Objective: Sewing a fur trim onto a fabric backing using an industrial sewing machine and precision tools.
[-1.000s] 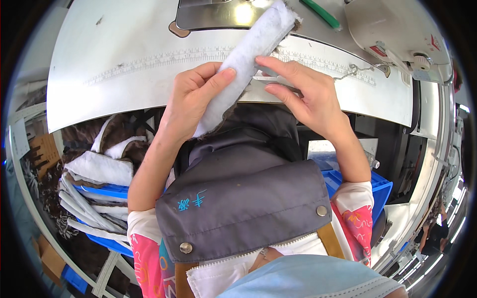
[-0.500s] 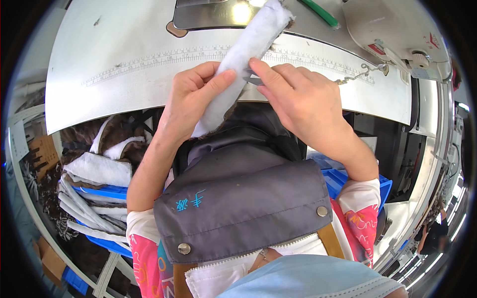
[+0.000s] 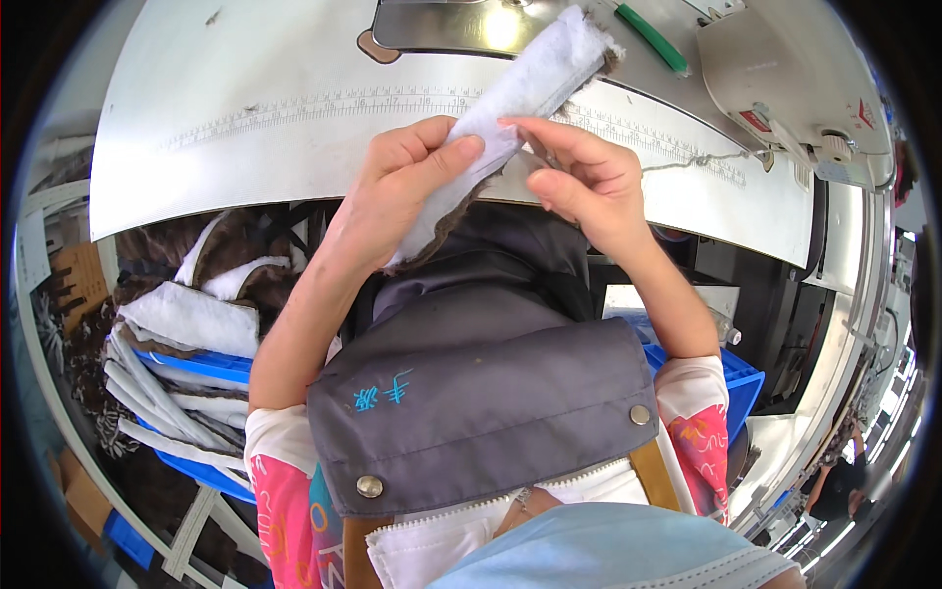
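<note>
A long strip of fabric [image 3: 535,83], white and fuzzy on the face toward me with dark brown fur along its edge, slants up over the table's front edge. My left hand [image 3: 407,182] grips its lower part, thumb on the white face. My right hand [image 3: 594,182] is at the strip's right edge, index fingertip touching the white side and thumb held away. Small metal thread snips [image 3: 533,153] sit in this hand, mostly hidden by the fingers.
A white sewing table [image 3: 216,167] with a printed ruler lies ahead. At the right stands a sewing machine [image 3: 785,88], with a green-handled tool [image 3: 653,39] beside it. Blue bins flank my lap; the left bin [image 3: 211,368] is piled with white and brown fabric pieces.
The strip and my left hand have shifted slightly right. My right hand has turned, its thumb has moved away from the index finger, and the snips' blades show less.
</note>
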{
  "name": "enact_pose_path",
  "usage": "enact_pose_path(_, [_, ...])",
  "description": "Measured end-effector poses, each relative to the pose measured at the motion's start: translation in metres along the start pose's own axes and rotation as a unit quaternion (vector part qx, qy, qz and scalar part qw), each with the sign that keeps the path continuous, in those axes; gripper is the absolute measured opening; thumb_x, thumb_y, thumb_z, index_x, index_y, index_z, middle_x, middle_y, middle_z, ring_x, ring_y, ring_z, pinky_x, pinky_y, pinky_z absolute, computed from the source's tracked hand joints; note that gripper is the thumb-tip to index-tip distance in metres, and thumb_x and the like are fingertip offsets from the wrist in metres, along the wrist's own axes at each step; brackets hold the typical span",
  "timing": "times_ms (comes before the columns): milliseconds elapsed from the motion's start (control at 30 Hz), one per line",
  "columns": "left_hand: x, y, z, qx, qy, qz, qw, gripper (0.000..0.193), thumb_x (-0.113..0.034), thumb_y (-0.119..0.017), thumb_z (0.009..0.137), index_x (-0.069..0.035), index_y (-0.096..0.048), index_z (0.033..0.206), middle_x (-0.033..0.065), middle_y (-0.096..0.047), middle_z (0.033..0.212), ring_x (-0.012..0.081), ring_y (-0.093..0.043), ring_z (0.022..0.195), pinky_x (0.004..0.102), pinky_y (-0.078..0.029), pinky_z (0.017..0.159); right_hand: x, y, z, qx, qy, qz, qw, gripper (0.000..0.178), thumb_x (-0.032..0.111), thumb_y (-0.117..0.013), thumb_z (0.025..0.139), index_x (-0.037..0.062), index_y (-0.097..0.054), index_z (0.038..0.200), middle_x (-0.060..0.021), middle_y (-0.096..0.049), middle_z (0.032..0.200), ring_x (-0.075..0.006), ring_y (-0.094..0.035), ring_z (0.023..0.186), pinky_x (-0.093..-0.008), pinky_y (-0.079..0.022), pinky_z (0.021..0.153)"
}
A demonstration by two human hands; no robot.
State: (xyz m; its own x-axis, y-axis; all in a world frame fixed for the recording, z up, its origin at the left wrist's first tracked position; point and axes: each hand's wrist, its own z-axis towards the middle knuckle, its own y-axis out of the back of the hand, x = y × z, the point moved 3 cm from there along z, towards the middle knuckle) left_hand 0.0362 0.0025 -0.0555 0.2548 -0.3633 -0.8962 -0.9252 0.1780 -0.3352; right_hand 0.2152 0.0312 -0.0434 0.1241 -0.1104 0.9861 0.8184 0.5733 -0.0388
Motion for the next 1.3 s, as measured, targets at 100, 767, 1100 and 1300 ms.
enact_pose_path(100, [0.002,0.001,0.001,-0.006,-0.009,-0.001,1.000,0.028,-0.018,-0.053,0.093,0.004,-0.057,0.110,0.0034,-0.063,0.092,0.0053,-0.056,0.077,0.0182,-0.044,0.069,-0.004,0.004,-0.004,0.027,-0.076,0.126,0.989,0.036,0.007,-0.065,0.083,0.0025,-0.058,0.119,-0.0048,-0.064,0.098,-0.0042,-0.051,0.063,-0.0168,-0.039,0.052])
enact_pose_path(767, [-0.021,0.010,0.001,-0.068,-0.052,-0.153,0.985,0.025,-0.016,-0.050,0.093,0.004,-0.056,0.107,0.0080,-0.064,0.087,0.0117,-0.060,0.074,0.0241,-0.050,0.066,0.039,0.063,-0.001,-0.071,-0.034,-0.541,0.838,0.034,0.009,-0.068,0.076,0.0075,-0.064,0.110,-0.0046,-0.063,0.097,-0.0119,-0.056,0.071,-0.0210,-0.043,0.063])
enact_pose_path(1100, [-0.059,-0.012,-0.002,-0.021,-0.159,-0.170,0.972,0.026,-0.016,-0.046,0.096,0.001,-0.053,0.113,0.0082,-0.063,0.097,0.0130,-0.062,0.080,0.0268,-0.051,0.070,0.077,-0.017,0.045,-0.088,0.047,-0.149,0.984,0.016,0.008,-0.062,0.085,-0.0037,-0.064,0.095,-0.0066,-0.065,0.082,-0.0100,-0.058,0.073,-0.0244,-0.046,0.067])
enact_pose_path(1300, [-0.057,-0.011,0.000,-0.079,-0.197,-0.127,0.969,0.027,-0.011,-0.042,0.096,0.003,-0.051,0.117,0.0104,-0.063,0.101,0.0152,-0.063,0.085,0.0285,-0.052,0.074,0.069,-0.018,0.066,-0.020,-0.010,-0.112,0.993,0.012,0.005,-0.061,0.081,-0.0037,-0.063,0.089,-0.0049,-0.064,0.077,-0.0073,-0.056,0.068,-0.0211,-0.046,0.059])
